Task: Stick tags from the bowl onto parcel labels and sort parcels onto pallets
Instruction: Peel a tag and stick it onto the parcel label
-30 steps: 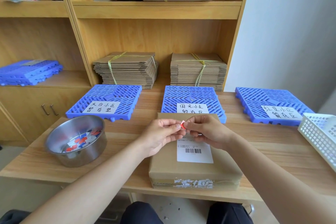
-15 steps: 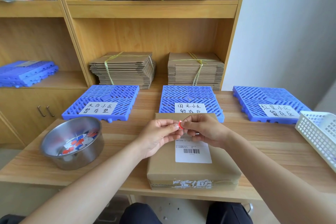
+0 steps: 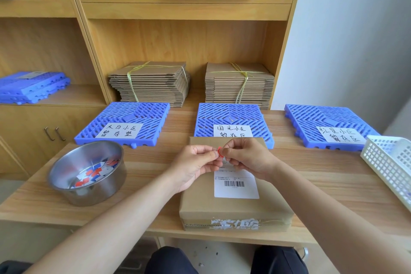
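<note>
A brown cardboard parcel (image 3: 233,209) lies at the table's front edge with a white barcode label (image 3: 236,184) on top. Above the label's upper end, my left hand (image 3: 195,164) and my right hand (image 3: 246,158) pinch a small red tag (image 3: 219,152) between their fingertips. A steel bowl (image 3: 66,176) at the front left holds several red, blue and white tags (image 3: 95,172). Three blue pallets lie along the back of the table, each with a handwritten paper sign: left (image 3: 124,122), middle (image 3: 231,115), right (image 3: 327,122).
A white plastic basket (image 3: 391,162) sits at the right table edge. Tied bundles of flat cardboard (image 3: 151,82) stand on the wooden shelf behind the pallets. More blue pallets (image 3: 31,87) are stacked on a shelf at left.
Both hands stay together over the label, working the red tag between the fingertips. The view has shifted slightly; nothing else has moved.
</note>
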